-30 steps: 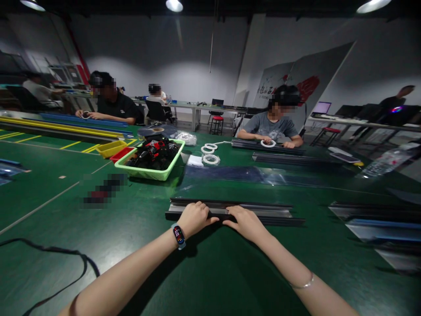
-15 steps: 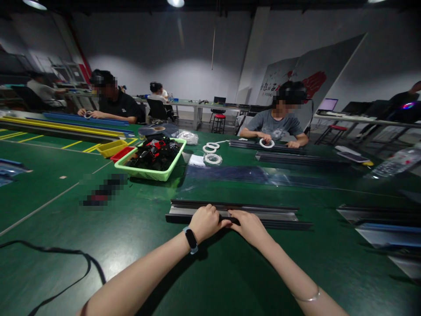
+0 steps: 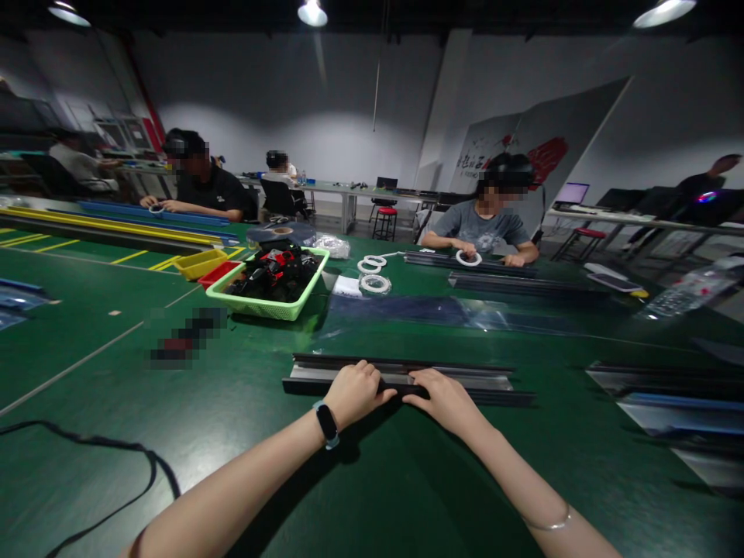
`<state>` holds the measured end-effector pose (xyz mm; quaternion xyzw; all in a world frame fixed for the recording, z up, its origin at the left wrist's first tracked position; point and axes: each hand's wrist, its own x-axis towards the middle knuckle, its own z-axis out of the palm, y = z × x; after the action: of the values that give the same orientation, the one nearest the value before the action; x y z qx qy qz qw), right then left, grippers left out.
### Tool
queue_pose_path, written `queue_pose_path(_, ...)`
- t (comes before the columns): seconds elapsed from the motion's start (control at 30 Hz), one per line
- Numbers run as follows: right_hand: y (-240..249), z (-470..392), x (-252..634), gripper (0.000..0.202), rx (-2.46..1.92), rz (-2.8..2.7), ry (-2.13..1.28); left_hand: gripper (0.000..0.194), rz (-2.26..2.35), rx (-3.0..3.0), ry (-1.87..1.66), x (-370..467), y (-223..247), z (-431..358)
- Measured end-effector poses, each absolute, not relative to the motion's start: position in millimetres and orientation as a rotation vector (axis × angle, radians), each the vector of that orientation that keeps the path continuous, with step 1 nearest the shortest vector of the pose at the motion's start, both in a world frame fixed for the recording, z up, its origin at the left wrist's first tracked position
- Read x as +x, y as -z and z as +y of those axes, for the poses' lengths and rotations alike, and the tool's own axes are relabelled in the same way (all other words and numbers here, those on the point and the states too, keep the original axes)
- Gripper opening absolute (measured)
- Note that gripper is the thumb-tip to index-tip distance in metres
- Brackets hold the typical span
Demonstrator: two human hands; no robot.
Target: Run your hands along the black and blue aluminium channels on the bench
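Note:
A black channel profile [image 3: 314, 386] with a pale silver inner face lies lengthwise on the green table. My left hand [image 3: 356, 397], with a smartwatch at the wrist, is wrapped over its near edge left of the middle. Just to the right, my right hand [image 3: 445, 401] grips the same edge, thumb on the near side and fingers reaching into the channel. A small gap separates the two thumbs. The fingertips of my left hand are hidden behind the hand.
Beyond the profile lies a clear plastic film [image 3: 401, 310]. A green basket [image 3: 294, 310] of black and red parts stands left of several white tape rolls [image 3: 375, 284]. More profiles [image 3: 663, 384] lie at right. Across the table, a co-worker [image 3: 494, 221] handles a tape ring.
My left hand has shifted slightly left along the profile's edge, so the gap between my thumbs is wider. The whole view has shifted a little.

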<state>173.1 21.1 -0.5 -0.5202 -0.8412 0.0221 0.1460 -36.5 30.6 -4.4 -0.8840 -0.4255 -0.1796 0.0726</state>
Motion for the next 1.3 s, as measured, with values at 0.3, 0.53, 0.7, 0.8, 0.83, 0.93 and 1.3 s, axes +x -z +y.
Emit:
queue_pose_path(0.3,5,28,175,0.038,-1.519,-2.426,-0.095,0.051,-1.257,-2.716,0.527,-13,10,40)
queue_pose_path(0.53,8,26,175,0.042,-1.518,-2.408,-0.019,0.039,-1.233,-2.758,0.571,-34,-8,29)
queue_pose_path(0.7,10,23,174,0.042,-1.475,-2.405,0.042,0.023,-1.123,-2.455,0.954,-134,-23,19)
queue_pose_path(0.8,11,24,174,0.043,-1.472,-2.395,0.055,0.026,-1.472,-2.062,0.975,-213,-25,22)
queue_pose_path(0.83,11,24,174,0.043,-1.471,-2.393,0.059,0.029,-1.593,-1.907,0.968,-237,-24,24)
queue_pose_path(0.93,13,24,173,0.043,-1.466,-2.392,0.075,0.041,-1.841,-1.629,0.85,-295,-16,29)
queue_pose_path(1.3,16,25,170,0.041,-1.455,-2.39,0.119,0.061,-2.068,-1.357,0.434,-370,27,39)
